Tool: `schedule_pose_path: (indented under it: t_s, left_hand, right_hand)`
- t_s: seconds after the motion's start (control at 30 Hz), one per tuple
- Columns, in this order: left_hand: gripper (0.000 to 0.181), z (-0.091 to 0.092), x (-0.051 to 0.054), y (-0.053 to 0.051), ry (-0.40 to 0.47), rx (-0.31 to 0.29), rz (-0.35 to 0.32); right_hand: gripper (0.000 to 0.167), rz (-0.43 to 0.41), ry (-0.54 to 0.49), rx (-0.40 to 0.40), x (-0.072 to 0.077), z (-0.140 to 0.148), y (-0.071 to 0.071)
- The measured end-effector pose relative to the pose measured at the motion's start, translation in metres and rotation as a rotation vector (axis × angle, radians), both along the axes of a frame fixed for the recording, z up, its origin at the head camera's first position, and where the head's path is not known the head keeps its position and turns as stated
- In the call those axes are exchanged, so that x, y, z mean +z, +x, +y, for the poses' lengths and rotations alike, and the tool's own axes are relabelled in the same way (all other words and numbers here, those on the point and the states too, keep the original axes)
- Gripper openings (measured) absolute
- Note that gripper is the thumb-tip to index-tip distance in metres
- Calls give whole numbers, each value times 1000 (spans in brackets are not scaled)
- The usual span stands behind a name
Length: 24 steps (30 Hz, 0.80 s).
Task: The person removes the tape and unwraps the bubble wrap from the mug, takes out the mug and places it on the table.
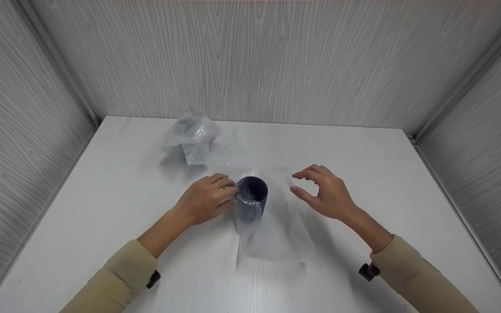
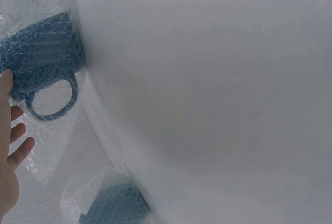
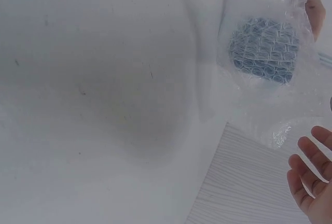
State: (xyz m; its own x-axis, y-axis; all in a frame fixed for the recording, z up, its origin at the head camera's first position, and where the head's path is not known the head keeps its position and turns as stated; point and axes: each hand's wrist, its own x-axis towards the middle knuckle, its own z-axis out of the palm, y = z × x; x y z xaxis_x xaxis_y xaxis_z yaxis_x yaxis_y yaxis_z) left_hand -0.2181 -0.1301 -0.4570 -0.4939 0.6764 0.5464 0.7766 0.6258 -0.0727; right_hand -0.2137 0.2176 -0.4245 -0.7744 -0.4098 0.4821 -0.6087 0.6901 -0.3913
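A dark blue mug [image 1: 258,189] stands on the table in the head view, with clear bubble wrap [image 1: 276,243] folded over its near side and spread towards me and to the right. Through the wrap, the left wrist view shows the mug's round handle [image 2: 72,97]. My left hand [image 1: 207,198] is at the mug's left side, its thumb touching the wrapped wall and the other fingers loosely bent near the handle. To the right of the mug, my right hand [image 1: 326,195] has thumb and fingers apart, close to the wrap, with nothing visible between them.
A second bubble-wrapped blue object [image 1: 196,152] stands further back on the left, loose wrap gathered over its top. The white table [image 1: 342,152] meets a wood-grain panel [image 1: 250,61] at the back, with similar panels on both sides.
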Motion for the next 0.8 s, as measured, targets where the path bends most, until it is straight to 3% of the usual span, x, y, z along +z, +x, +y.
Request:
schedule_pose_path:
  t_s: [0.5,0.8]
  left_hand:
    - [20,1,0,0,26,-18,4]
    - [21,1,-2,-1,-4,12,16]
  right_hand:
    - [25,20,48,-75,1,-7,-13]
    - [18,77,76,-86,-3,-5,-17]
